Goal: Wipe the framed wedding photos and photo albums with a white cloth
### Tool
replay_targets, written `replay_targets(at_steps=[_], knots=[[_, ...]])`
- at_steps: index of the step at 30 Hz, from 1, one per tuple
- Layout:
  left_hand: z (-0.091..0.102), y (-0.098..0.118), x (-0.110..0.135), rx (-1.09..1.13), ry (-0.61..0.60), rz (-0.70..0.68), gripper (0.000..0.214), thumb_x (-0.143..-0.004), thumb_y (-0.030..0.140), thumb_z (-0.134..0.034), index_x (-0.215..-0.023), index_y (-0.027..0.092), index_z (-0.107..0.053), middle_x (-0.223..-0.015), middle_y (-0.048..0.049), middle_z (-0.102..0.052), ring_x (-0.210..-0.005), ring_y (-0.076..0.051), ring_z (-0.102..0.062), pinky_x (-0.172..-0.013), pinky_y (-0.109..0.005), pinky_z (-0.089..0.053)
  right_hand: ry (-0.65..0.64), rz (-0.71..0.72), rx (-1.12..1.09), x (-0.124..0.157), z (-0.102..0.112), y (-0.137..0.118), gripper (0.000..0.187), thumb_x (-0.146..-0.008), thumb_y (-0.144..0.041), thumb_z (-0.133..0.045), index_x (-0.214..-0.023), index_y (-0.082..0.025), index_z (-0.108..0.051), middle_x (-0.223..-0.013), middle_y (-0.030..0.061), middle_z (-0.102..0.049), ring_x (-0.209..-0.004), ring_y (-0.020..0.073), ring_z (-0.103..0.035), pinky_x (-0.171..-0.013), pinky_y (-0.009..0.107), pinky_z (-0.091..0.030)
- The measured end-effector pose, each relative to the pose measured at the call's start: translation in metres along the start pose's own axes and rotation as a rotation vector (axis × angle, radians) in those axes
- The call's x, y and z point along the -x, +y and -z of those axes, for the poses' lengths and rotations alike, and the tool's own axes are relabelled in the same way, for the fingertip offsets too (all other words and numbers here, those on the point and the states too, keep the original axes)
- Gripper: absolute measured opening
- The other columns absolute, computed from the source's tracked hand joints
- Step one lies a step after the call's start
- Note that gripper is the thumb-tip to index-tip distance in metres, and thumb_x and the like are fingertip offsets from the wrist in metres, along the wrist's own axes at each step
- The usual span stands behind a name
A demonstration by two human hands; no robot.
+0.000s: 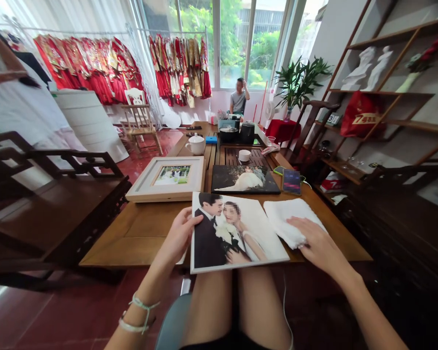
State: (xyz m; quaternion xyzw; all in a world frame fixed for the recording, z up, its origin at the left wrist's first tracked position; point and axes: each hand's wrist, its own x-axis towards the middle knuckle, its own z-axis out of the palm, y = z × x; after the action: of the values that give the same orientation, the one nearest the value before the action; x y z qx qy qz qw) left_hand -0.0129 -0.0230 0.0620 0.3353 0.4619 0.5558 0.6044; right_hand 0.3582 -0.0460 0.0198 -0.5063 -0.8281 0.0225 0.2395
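A large wedding photo print lies at the near edge of the wooden table, overhanging it toward my knees. My left hand grips its left edge, thumb on top and fingers curled under. My right hand rests flat with fingers stretched out on a folded white cloth that lies on the table beside the print's right edge.
Behind the print lie a framed photo, a dark photo board and a phone. Farther back stand a white teapot, a cup and tea ware. A person sits at the far end. Dark wooden chairs flank the table; shelves at right.
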Motion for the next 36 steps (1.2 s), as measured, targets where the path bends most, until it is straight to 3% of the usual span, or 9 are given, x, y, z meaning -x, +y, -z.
replay_targets(at_steps=[4,10,16,19,22,24,26,30,36], knots=[[-0.004,0.030,0.008,-0.125,0.028,-0.133,0.041,-0.061,0.028,-0.076,-0.096,0.016,-0.058,-0.080,-0.0014,-0.073,-0.070,-0.018,-0.070,-0.065,-0.026,-0.053,0.060,0.042,-0.038,-0.016,0.009,-0.048,0.073,-0.081,-0.023,-0.058,-0.148,-0.021,-0.028,-0.152,0.0125,-0.034,-0.143,0.0327,-0.021,-0.114,0.063,-0.016],[-0.020,0.064,0.012,-0.404,0.075,-0.370,0.030,-0.066,0.030,-0.071,-0.089,0.017,-0.057,-0.077,-0.0001,-0.070,-0.074,-0.018,-0.067,-0.068,-0.027,-0.050,0.090,0.395,-0.292,-0.050,-0.013,-0.159,0.087,-0.084,-0.034,-0.062,-0.152,-0.017,-0.011,-0.154,0.0160,-0.027,-0.142,0.0309,-0.023,-0.114,0.052,-0.028],[-0.049,0.086,0.025,-0.567,0.070,-0.437,0.018,-0.075,0.029,-0.065,-0.087,0.017,-0.057,-0.075,0.0007,-0.066,-0.066,-0.015,-0.065,-0.060,-0.022,-0.049,0.399,0.414,-0.353,-0.063,-0.045,-0.169,0.074,-0.081,-0.003,-0.039,-0.151,-0.018,-0.020,-0.148,0.0131,-0.040,-0.137,0.0297,-0.035,-0.108,0.053,-0.039],[-0.056,0.089,0.033,-0.402,-0.070,-0.402,0.034,-0.086,0.047,-0.052,-0.106,0.019,-0.059,-0.087,-0.0025,-0.067,-0.067,-0.016,-0.068,-0.058,-0.024,-0.052,0.583,0.116,-0.475,-0.053,-0.040,-0.163,0.048,-0.085,-0.013,-0.051,-0.133,-0.018,-0.053,-0.123,0.0128,-0.065,-0.114,0.0312,-0.061,-0.096,0.048,-0.052],[-0.047,0.071,0.029,-0.334,-0.077,-0.519,0.042,-0.089,0.050,-0.049,-0.116,0.019,-0.058,-0.113,-0.0085,-0.064,-0.098,-0.023,-0.067,-0.078,-0.030,-0.054,0.848,-0.373,-0.726,-0.048,-0.033,-0.165,0.024,-0.080,-0.026,-0.068,-0.101,-0.015,-0.069,-0.092,0.0102,-0.074,-0.093,0.0309,-0.069,-0.085,0.045,-0.057],[-0.036,0.044,0.023,-0.326,0.087,-0.607,0.042,-0.086,0.044,-0.057,-0.120,0.019,-0.055,-0.128,-0.0105,-0.057,-0.121,-0.026,-0.055,-0.096,-0.035,-0.049,1.016,-0.545,-0.983,-0.051,-0.031,-0.169,0.030,-0.079,-0.030,-0.070,-0.104,-0.014,-0.067,-0.096,0.0095,-0.074,-0.096,0.0292,-0.068,-0.086,0.046,-0.057],[-0.025,0.009,0.020,-0.271,0.200,-0.488,0.053,-0.084,0.041,-0.061,-0.130,0.022,-0.044,-0.137,-0.0118,-0.051,-0.130,-0.026,-0.048,-0.103,-0.037,-0.044,1.122,-0.598,-1.197,-0.058,-0.033,-0.173,0.038,-0.083,-0.031,-0.066,-0.117,-0.017,-0.061,-0.109,0.0086,-0.071,-0.103,0.0269,-0.066,-0.088,0.046,-0.056],[-0.025,-0.048,0.036,-0.084,0.114,-0.206,0.074,-0.080,0.042,-0.067,-0.141,0.028,-0.026,-0.141,-0.0122,-0.049,-0.124,-0.025,-0.054,-0.097,-0.035,-0.050,1.183,-0.588,-1.308,-0.068,-0.044,-0.176,0.047,-0.087,-0.031,-0.060,-0.132,-0.022,-0.050,-0.129,0.0081,-0.061,-0.116,0.0258,-0.059,-0.094,0.047,-0.053],[-0.046,-0.072,0.058,0.121,0.065,-0.087,0.062,-0.077,0.049,-0.068,-0.128,0.022,-0.046,-0.132,-0.0130,-0.059,-0.121,-0.028,-0.057,-0.089,-0.032,-0.055,1.075,-0.731,-1.369,-0.047,-0.059,-0.169,0.053,-0.091,-0.040,-0.050,-0.141,-0.025,-0.039,-0.136,0.0072,-0.056,-0.118,0.0256,-0.058,-0.098,0.049,-0.050]])
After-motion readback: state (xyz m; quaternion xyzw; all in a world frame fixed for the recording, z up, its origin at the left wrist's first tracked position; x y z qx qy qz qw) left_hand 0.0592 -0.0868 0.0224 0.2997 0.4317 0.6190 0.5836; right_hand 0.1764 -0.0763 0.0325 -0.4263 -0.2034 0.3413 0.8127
